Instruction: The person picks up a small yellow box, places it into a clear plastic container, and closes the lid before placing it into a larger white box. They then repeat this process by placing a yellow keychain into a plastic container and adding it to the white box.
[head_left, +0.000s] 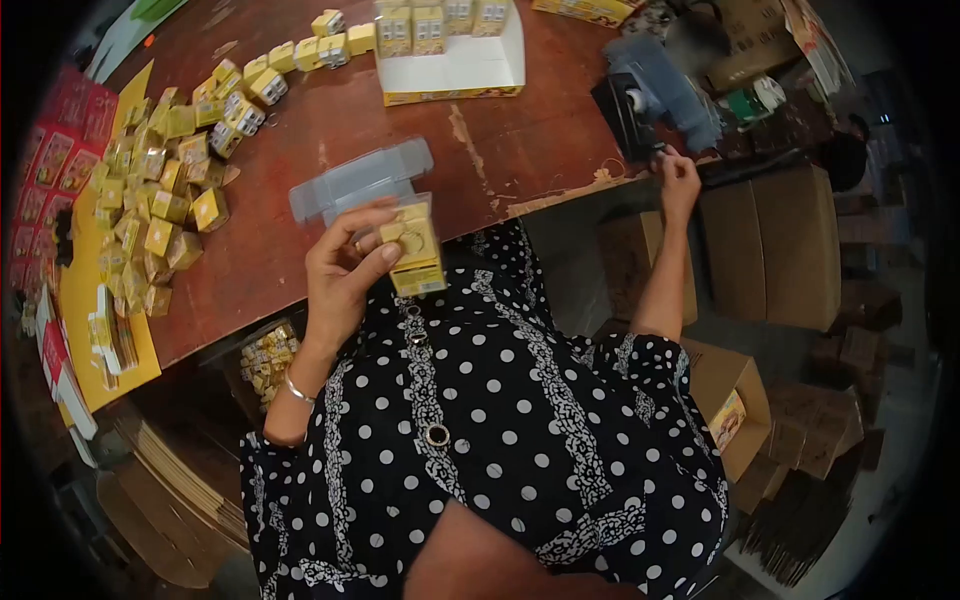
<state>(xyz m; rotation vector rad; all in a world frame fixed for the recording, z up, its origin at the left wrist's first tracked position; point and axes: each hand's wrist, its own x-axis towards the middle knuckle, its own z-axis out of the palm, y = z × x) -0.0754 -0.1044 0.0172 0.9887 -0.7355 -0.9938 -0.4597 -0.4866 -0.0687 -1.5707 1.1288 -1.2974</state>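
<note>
Left hand (345,262) clasps yellow box (415,255) inside clear sleeve (362,180); right hand (678,180) fingertips pinch at tape dispenser (650,95) just above.

Small boxes (165,190) left on table (400,150)

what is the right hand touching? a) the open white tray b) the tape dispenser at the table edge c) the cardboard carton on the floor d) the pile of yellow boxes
b: the right hand reaches out to the tape dispenser at the edge of the table, while the left hand holds a small yellow box in a clear sleeve.
</note>
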